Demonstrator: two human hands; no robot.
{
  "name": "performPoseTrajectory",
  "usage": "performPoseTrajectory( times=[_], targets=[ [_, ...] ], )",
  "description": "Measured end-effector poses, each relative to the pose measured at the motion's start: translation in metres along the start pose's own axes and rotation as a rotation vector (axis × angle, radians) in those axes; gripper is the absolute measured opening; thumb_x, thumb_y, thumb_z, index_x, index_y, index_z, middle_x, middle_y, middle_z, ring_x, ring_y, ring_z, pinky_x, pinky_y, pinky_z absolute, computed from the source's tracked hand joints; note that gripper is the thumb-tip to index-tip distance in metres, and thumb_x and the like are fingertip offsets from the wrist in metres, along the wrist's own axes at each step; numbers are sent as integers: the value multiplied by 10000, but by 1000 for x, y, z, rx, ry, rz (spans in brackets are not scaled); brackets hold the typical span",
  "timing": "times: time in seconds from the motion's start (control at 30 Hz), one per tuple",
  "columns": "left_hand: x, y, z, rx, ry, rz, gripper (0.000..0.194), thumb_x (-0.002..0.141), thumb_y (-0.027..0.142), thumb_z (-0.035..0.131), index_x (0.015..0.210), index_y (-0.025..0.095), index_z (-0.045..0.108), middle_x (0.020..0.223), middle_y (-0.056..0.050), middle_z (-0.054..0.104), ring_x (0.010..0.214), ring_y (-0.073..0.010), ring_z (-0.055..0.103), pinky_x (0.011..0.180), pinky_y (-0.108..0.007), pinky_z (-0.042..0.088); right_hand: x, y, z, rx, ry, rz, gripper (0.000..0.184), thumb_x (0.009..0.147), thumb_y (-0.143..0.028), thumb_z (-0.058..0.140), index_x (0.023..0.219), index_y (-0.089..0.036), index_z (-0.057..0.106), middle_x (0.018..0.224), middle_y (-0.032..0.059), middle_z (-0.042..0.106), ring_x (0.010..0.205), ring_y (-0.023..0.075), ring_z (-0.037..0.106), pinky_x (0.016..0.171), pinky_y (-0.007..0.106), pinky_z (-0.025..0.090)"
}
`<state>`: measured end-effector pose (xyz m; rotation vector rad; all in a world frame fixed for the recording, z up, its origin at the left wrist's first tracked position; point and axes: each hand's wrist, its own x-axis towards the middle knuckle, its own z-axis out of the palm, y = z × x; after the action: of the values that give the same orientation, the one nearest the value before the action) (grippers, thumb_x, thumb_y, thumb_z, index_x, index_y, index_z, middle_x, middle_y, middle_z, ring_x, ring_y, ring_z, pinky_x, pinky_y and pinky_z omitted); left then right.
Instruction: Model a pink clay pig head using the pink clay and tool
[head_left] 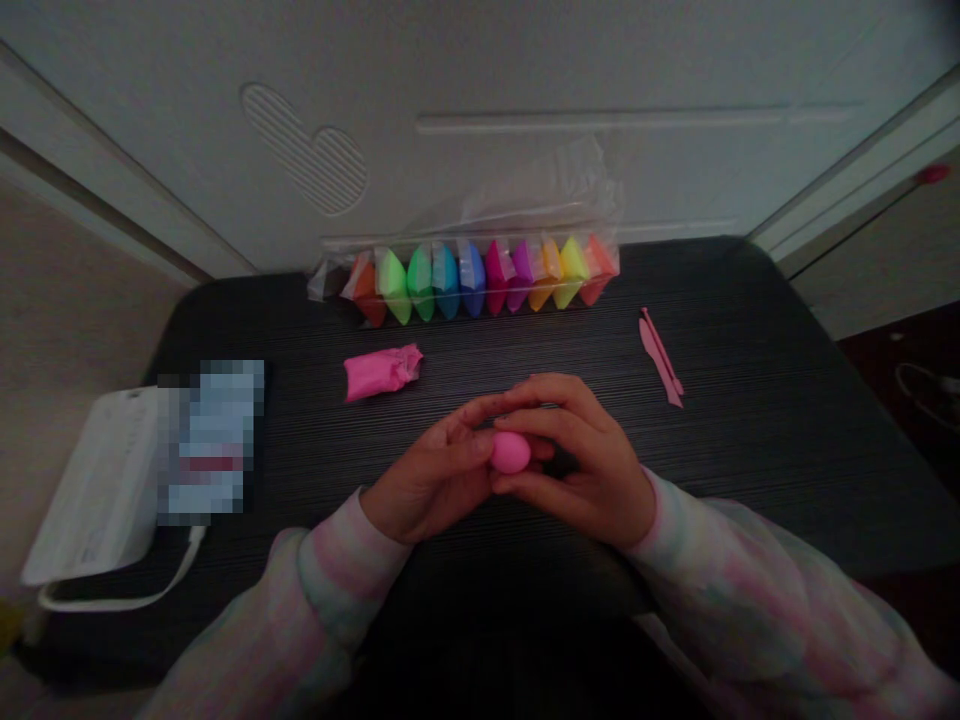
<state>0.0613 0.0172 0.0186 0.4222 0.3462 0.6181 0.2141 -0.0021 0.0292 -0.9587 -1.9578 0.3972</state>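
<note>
A smooth, egg-shaped ball of pink modelling clay (511, 453) is between my two hands, above the near part of the dark table. My left hand (442, 465) cradles it from the left, thumb resting on its side. From the right, the fingers and thumb of my right hand (581, 455) curl around the same ball. The fingertips of both hands meet just beyond it. Farther off to the left lies a crumpled pink clay packet (381, 372). Pink plastic modelling tools (661, 358) lie to the right of my hands.
Along the back of the black wood-grain table (750, 450), a clear plastic bag (540, 195) holds a row of coloured clay packets (472, 280). At the left are a white box-like device (101, 480), a pixelated phone (217, 440) and a white cable (127, 603). A white panel (525, 60) rises behind.
</note>
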Motion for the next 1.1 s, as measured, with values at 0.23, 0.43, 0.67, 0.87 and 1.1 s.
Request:
performPoseTrajectory(
  times=[0.23,0.43,0.67,0.87,1.1],
  targets=[
    [2,0,-2,37,56,46,339,676,148,638,1000,174,541,840,-14,661,798,-110,615,696,-174,467,0,1,1,-40,-8,10,306,715,-278,614,996,-211,513,989,62,555,940,196,513,797,378,441],
    [3,0,-2,33,65,71,348,654,147,652,986,160,553,814,-8,641,758,-99,598,699,-184,462,0,2,1,-51,-15,11,296,724,-255,601,1004,-210,517,1007,67,545,957,198,505,808,385,435],
    [0,2,-1,11,-6,31,240,729,190,575,965,148,587,863,-52,645,845,-133,593,760,-221,460,-1,2,0,2,-11,39,302,709,-278,619,991,-214,533,1034,75,518,983,207,491,824,390,429],
    [1,0,-1,53,52,35,321,637,211,679,943,168,595,780,-20,627,744,-101,580,656,-175,454,-1,2,-1,5,-23,28,302,713,-283,613,997,-221,531,1045,75,512,992,213,486,825,399,429],
    [2,-1,0,115,142,36,277,599,263,705,829,137,617,734,-15,614,713,-103,562,679,-203,443,-3,4,3,-61,-17,18,308,705,-278,626,990,-207,535,1032,77,527,978,208,488,824,387,429]
  ],
)
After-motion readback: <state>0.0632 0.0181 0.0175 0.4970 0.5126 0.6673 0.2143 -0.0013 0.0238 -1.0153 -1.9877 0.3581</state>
